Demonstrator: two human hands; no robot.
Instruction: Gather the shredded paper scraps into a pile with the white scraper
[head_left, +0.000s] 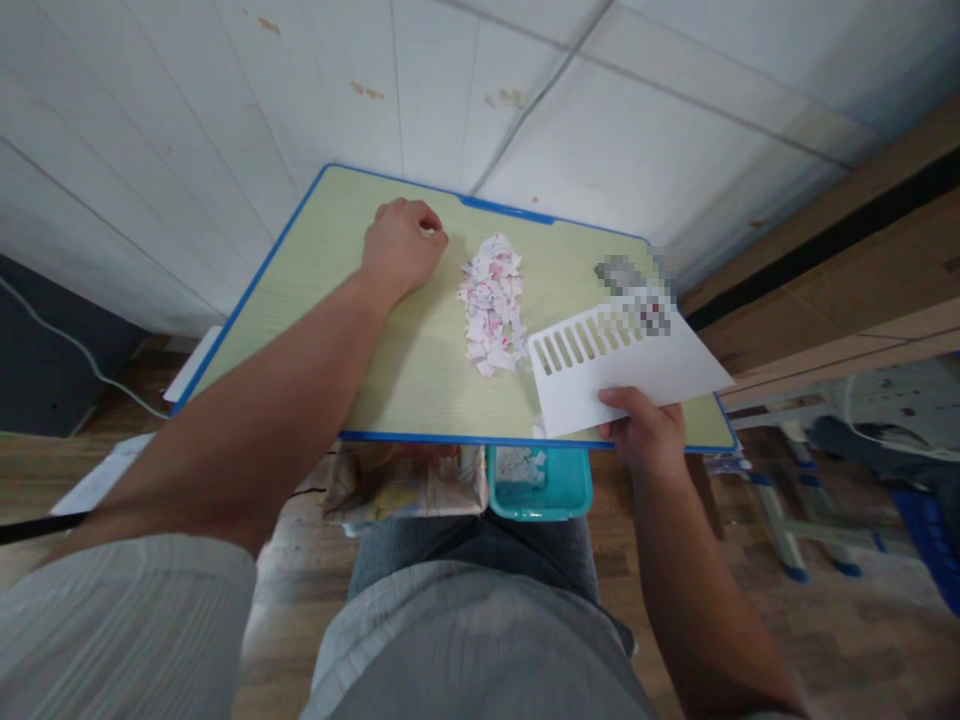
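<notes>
While gripping slotted white card (626, 375) in right hand (646, 435), four o'clock from paper scraps (493, 310), have left hand (403, 247) curled at ten over bench (427, 380); can't tell if holding anything.

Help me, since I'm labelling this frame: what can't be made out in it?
All in the head view:
- Right hand: most fingers, hidden beneath the white, slotted, paper-like sheet.
- That sheet's far edge: partly pixelated.
- Left hand: whether its curled fingers hold anything; the hand itself blocks it.
- Turquoise rectangular plastic container: far part, under the pale-green, blue-edged tabletop.
</notes>
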